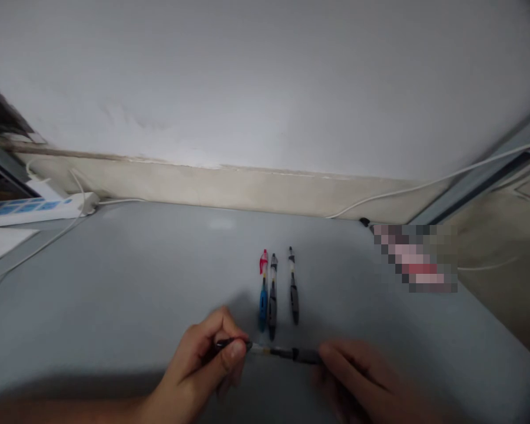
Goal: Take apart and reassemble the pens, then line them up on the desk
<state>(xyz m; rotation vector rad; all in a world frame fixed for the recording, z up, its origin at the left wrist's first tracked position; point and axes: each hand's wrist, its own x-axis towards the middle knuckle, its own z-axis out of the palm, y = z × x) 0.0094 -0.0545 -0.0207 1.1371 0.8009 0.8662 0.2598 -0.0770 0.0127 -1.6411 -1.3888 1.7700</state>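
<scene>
Both hands on it: left hand [205, 359] pinches the slim black-and-clear pen's [279, 352] clip end, right hand [357, 377] grips its tip above the grey counter [136, 277]; looks like dismantling, calling for a twist apart.

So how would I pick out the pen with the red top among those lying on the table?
Start at the grey table and find the three pens lying side by side just beyond the two hands. The red-topped pen is the leftmost, close beside the grey pen. It alone has a red clip end and a blue grip; the others are grey and black.
</scene>
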